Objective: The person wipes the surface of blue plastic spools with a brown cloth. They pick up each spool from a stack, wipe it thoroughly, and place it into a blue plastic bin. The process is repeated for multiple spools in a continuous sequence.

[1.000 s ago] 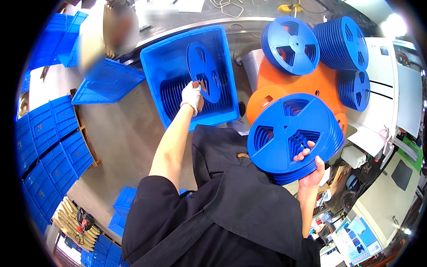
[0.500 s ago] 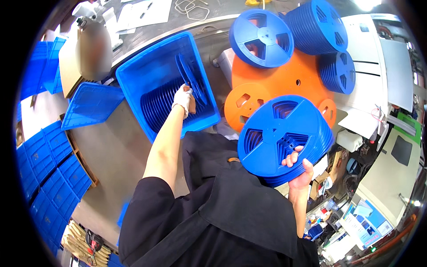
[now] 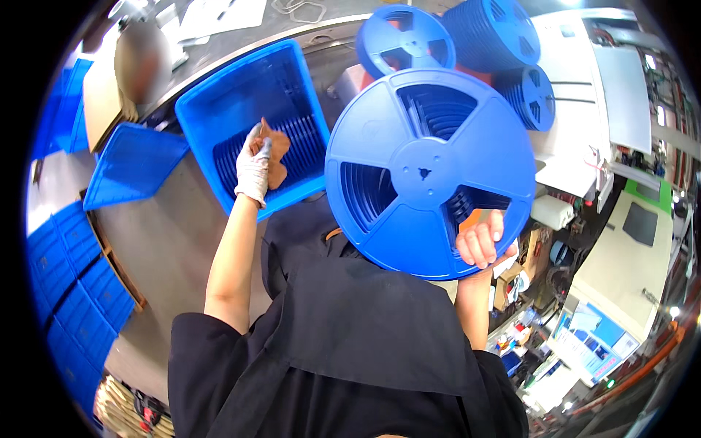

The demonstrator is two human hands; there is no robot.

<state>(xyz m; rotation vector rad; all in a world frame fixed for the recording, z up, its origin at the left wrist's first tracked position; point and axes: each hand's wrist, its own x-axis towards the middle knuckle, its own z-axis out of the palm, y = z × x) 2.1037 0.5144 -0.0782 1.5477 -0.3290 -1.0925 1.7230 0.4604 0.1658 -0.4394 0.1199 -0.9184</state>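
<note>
A stack of blue plastic reels (image 3: 426, 175) fills the middle right, its large spoked face toward me. My right hand (image 3: 482, 244) grips it at the lower right, fingers hooked through a cut-out. Over a blue bin (image 3: 237, 91) at the left, my left hand (image 3: 253, 171) wears a whitish glove. Its fingers are closed on a floppy tan-brown piece (image 3: 277, 146), whose kind I cannot make out. Beneath that hand, a row of blue reels (image 3: 305, 146) stands on edge inside the bin, partly hidden by it.
Further blue reels (image 3: 407, 44) and tall reel stacks (image 3: 493, 33) stand behind the held stack. A blue lid-like panel (image 3: 135, 164) leans left of the bin. Several blue crates (image 3: 73, 292) are piled at far left. A metal worktop (image 3: 219, 44) runs behind the bin.
The held stack has come up closer to me and leftward, hiding most of the orange surface. My left hand has drawn back left from the tilted reel, which now blends into the row.
</note>
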